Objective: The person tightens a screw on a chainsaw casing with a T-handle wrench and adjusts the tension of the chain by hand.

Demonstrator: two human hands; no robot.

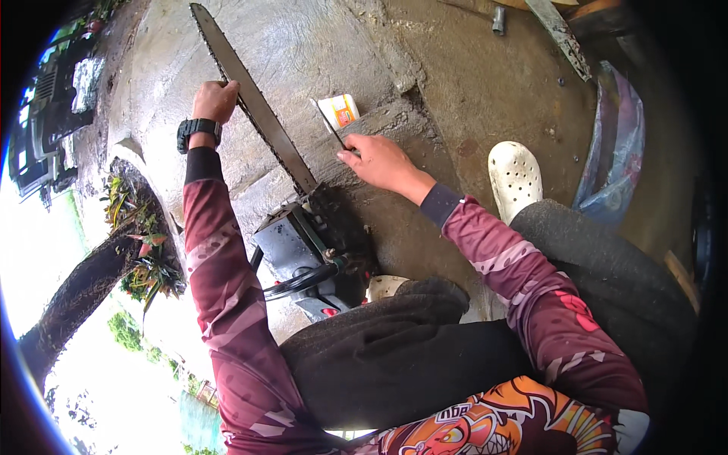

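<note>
A chainsaw (292,239) rests on the concrete in front of me, its long guide bar (262,114) pointing away and to the left. My left hand (214,102), with a black watch at the wrist, is closed on the saw chain along the bar's left edge. In my right hand (377,161), fingers pinch a slim rod-like tool (327,121); its exact kind is not clear. That tool's tip reaches up beside a small white and orange tub (339,111), right of the bar. The grip end of the tool is hidden in my fingers.
White clogs are on my feet, the right one (516,178) beyond the saw. Clear plastic wrapping (613,152) lies at the right, near a worn flat strip (560,36) and a metal socket (498,20). Plants (148,250) and a trunk (80,299) stand left.
</note>
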